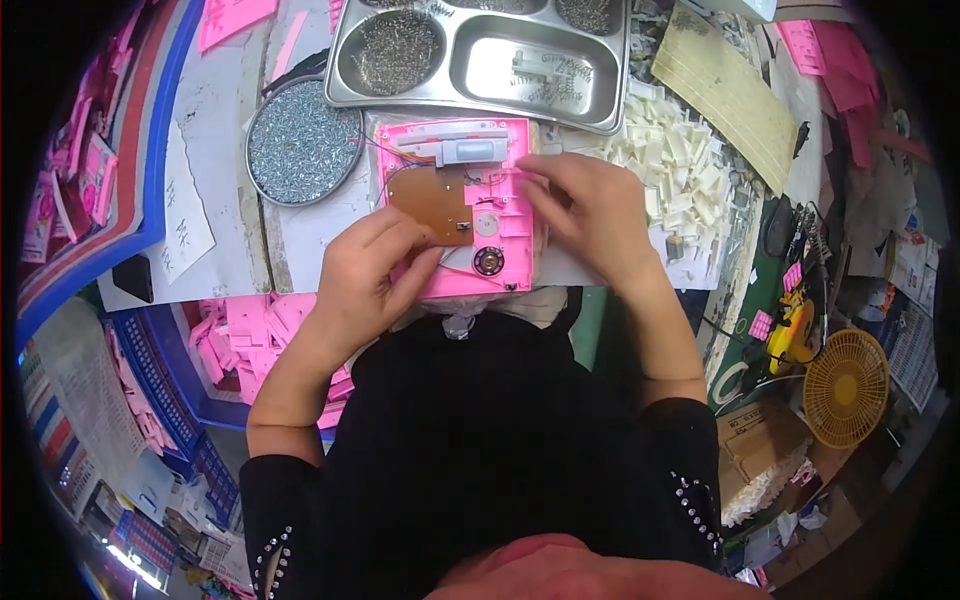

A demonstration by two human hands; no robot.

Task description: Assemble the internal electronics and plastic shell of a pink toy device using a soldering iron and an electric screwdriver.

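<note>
A pink plastic housing (518, 235) lies open-side up on the table in front of me. Inside it sits a brown circuit board (425, 195), with a grey-white rectangular part (473, 151) above it and a small round black speaker (488, 261) at lower right. Thin coloured wires run at the housing's upper left. The curled fingers of my left hand (370, 270) pinch at the board's lower left corner; what is between the tips is hidden. My right hand (600, 210) has its fingertips closed on the housing's right edge, near the grey-white part.
A round dish of silver screws (305, 145) stands at left. Behind the housing is a steel compartment tray (335, 92) with small metal parts. White plastic pieces (665, 150) are heaped at right. Pink parts (260, 335) fill a blue bin below the table's left edge.
</note>
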